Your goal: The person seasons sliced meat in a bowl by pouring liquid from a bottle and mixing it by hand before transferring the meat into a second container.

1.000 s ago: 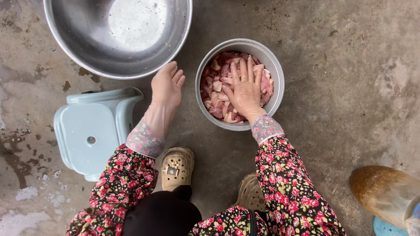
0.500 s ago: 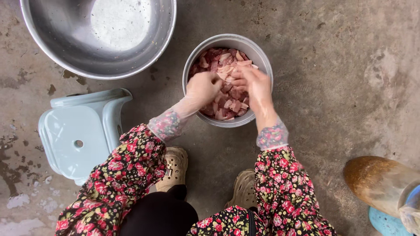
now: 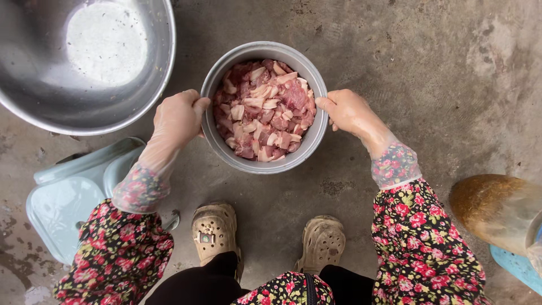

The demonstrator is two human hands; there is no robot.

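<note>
On a stained concrete floor (image 3: 440, 68), a large empty steel basin (image 3: 84, 62) fills the upper left of the frame, with a pale blue plastic stool (image 3: 68, 197) lying below it at the left edge. At centre sits a smaller metal pot (image 3: 264, 164) heaped with cut raw pork (image 3: 265, 110). The person's left hand (image 3: 178, 118), in a thin clear glove, clasps the pot's left rim; the right hand (image 3: 350, 112), likewise gloved, clasps the right rim, the two hands set apart on opposite sides. Two beige clogs (image 3: 214, 231) stand below centre. A level, even grip on both sides, thumbs hooked over the rim, looks the surest way to keep the slippery load from tipping.
</note>
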